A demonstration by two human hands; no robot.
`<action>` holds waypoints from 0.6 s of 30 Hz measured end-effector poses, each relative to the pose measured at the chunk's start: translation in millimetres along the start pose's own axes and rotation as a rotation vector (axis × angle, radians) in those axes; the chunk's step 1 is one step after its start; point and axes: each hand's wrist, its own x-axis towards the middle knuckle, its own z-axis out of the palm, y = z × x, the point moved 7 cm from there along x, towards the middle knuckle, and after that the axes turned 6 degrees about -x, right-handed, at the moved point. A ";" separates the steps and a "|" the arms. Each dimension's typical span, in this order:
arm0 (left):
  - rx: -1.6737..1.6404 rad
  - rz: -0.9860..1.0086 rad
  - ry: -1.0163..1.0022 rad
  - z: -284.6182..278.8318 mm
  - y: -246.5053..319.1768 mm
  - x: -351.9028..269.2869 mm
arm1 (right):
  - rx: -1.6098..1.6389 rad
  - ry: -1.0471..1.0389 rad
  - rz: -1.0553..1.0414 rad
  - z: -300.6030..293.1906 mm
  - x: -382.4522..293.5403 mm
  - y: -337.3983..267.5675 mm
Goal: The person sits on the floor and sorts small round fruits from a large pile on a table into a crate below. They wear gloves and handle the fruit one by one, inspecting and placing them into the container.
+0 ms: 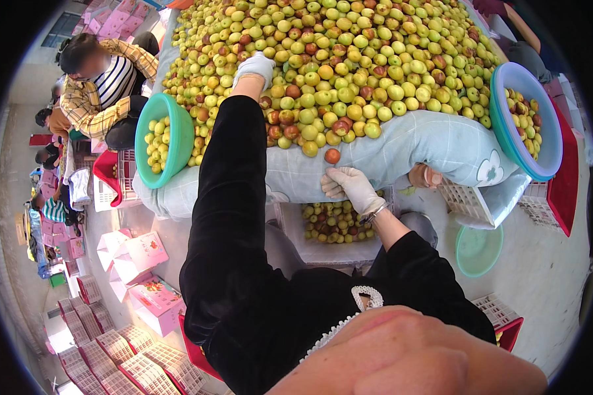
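A wide heap of green and reddish-brown jujubes (pixel 356 59) covers a table with a pale blue padded cloth (pixel 296 173). My left hand (pixel 257 68), in a white glove, reaches over the heap and touches fruit; whether its fingers hold one is hidden. At the cloth's front edge is my gloved right hand (pixel 352 187), fingers curled, just below a single reddish jujube (pixel 332 156). I cannot tell if anything is inside it. Under the edge, between my legs, a lined crate (pixel 346 254) holds more jujubes.
A green basin (pixel 184 143) with jujubes stands at the left corner, stacked basins (pixel 551 123) at the right. An empty green basin (pixel 479 251) lies on the floor. Pink cartons (pixel 160 306) and white crates (pixel 150 370) stand lower left. A person (pixel 99 89) sits at the left.
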 end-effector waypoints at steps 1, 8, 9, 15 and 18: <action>0.008 0.027 0.002 -3.6 8.4 -12.8 | -0.001 -0.011 -0.005 -0.7 0.3 -0.1; -0.619 -0.062 0.401 -9.1 -28.2 -64.6 | -0.020 -0.071 0.020 1.0 -1.9 3.6; -0.633 -0.020 0.613 -12.7 -40.8 -87.9 | -0.017 -0.066 0.020 3.8 -4.6 3.9; -2.079 -0.290 0.411 70.8 -92.6 -273.7 | -0.005 -0.082 0.000 4.2 -5.1 12.7; -2.425 -0.453 0.587 159.2 -153.7 -384.2 | 0.055 -0.131 -0.033 -0.3 -5.7 15.0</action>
